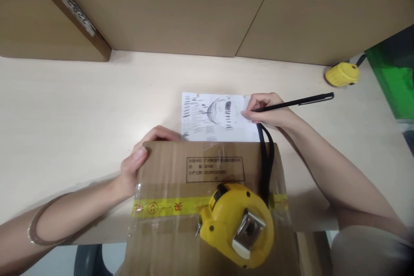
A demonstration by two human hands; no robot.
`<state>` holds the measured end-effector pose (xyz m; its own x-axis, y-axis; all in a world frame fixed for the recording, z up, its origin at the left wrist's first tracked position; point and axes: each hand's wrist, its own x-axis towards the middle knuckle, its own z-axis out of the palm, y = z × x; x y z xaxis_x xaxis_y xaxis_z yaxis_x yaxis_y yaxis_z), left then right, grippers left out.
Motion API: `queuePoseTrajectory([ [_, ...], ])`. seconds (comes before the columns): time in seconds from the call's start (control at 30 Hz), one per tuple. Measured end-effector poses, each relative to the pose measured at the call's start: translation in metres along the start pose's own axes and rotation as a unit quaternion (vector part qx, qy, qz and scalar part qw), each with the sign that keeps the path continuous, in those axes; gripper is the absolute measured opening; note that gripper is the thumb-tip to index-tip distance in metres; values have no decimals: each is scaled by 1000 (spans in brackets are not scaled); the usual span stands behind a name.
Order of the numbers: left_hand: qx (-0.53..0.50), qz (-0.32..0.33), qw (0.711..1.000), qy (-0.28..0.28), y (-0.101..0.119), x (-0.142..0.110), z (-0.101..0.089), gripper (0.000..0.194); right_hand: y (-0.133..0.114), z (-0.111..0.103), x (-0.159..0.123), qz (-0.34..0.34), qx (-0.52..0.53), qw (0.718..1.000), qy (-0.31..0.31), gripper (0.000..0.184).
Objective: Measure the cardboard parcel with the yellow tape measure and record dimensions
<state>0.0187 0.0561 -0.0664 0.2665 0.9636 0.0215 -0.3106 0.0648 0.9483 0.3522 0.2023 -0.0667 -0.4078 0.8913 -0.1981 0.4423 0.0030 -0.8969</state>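
Observation:
My right hand [270,110] is closed in a pinch round a black pen [296,102], its tip resting on a small white sheet [213,116] covered in ink strokes. My left hand [142,161] curls over the far left corner of a brown cardboard box [181,168] that has yellow tape [164,207] across it. A yellow tape measure [237,224] with a metal clip lies on the box, and its black strap [265,159] runs up toward my right hand.
The pale table [80,108] is backed by large cardboard boxes [181,8]. A small yellow object [342,73] lies at the far right beside a green bin [393,77]. A bangle sits on my left wrist.

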Motion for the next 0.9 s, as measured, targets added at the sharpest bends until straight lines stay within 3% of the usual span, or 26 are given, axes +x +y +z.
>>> queuePoseTrajectory([
  [0.63, -11, 4, 999, -29, 1, 1, -2, 53, -3, -2, 0, 9, -4, 1000, -18, 27],
  [0.9, 9, 1, 1000, -4, -2, 0, -3, 52, -12, -13, 0, 23, -9, 1000, -9, 40],
])
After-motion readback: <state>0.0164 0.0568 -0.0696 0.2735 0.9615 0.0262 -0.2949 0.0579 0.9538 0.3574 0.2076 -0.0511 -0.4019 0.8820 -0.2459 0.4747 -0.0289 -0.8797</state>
